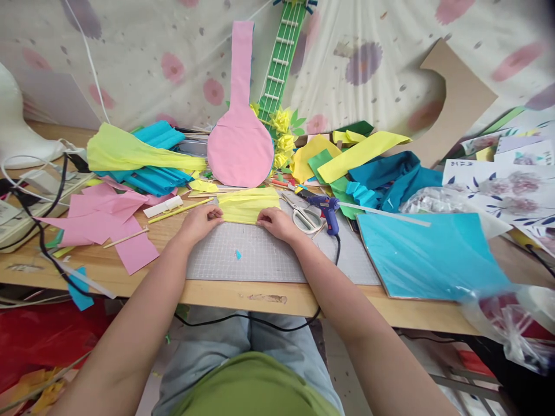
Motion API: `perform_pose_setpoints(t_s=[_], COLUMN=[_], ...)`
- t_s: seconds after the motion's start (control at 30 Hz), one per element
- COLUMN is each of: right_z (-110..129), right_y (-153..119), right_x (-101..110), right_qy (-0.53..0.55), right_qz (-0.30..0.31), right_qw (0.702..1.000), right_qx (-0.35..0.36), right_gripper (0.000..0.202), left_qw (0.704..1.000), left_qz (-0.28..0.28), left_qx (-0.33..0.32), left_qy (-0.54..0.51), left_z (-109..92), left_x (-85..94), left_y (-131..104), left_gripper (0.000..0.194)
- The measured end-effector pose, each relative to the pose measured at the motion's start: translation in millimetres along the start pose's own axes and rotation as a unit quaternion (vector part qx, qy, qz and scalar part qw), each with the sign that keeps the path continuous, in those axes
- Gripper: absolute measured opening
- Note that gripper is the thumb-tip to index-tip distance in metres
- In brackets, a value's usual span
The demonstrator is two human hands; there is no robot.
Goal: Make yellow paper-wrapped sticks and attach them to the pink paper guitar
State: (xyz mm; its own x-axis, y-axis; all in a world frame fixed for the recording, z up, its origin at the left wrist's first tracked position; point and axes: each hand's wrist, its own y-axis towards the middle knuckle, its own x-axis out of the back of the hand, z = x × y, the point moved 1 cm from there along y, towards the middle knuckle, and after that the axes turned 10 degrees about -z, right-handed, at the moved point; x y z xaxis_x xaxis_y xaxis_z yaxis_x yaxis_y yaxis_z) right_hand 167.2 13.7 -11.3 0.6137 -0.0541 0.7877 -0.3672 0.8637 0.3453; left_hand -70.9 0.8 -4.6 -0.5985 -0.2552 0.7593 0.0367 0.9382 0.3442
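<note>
A strip of yellow crepe paper (pixel 249 206) lies across the grey cutting mat (pixel 243 260). My left hand (pixel 203 222) pinches its near left corner, and my right hand (pixel 277 223) pinches the near right corner. Along the near edge the paper looks folded or rolled; whether a stick is inside I cannot tell. Just beyond it stands a pink banjo-shaped cutout (pixel 240 147), upright against the pile. White-handled scissors (pixel 306 218) and a purple glue gun (pixel 327 211) rest to the right of my right hand.
Pink paper scraps (pixel 99 214) and a yellow-wrapped stick (pixel 181 210) lie left. Behind stands a green fretted neck (pixel 280 63) with yellow paper flowers (pixel 282 138). A blue sheet pack (pixel 429 254) covers the right side. The glue gun's black cord (pixel 260 325) hangs over the table edge.
</note>
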Motion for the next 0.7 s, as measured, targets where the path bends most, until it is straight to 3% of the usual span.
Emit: perform_pose_setpoints(t_s=[0.13, 0.2, 0.3, 0.37, 0.57, 0.7], right_z=[1, 0, -3, -4, 0, 2], right_y=[1, 2, 3, 3, 2, -1], right_x=[-1, -1, -3, -4, -2, 6], right_qy=[-0.001, -0.004, -0.005, -0.003, -0.009, -0.029], right_qz=[0.002, 0.004, 0.007, 0.006, -0.002, -0.063], right_qw=[1.0, 1.0, 1.0, 1.0, 0.999, 0.997], right_qx=[0.014, 0.019, 0.022, 0.023, 0.031, 0.043], right_gripper=[0.005, 0.006, 0.006, 0.006, 0.005, 0.007], left_qw=[0.987, 0.979, 0.983, 0.981, 0.982, 0.98], left_qz=[-0.106, -0.151, -0.079, -0.033, -0.009, -0.007], left_qx=[-0.004, -0.033, -0.148, -0.183, -0.179, -0.186], left_qy=[0.122, 0.13, 0.079, 0.056, 0.055, 0.065], left_z=[-6, -13, -26, -32, -35, -35], left_x=[9.7, 6.6, -9.5, -20.8, -32.5, -32.6], left_y=[0, -1, -3, -4, -3, -3], left_gripper=[0.017, 0.017, 0.012, 0.011, 0.013, 0.015])
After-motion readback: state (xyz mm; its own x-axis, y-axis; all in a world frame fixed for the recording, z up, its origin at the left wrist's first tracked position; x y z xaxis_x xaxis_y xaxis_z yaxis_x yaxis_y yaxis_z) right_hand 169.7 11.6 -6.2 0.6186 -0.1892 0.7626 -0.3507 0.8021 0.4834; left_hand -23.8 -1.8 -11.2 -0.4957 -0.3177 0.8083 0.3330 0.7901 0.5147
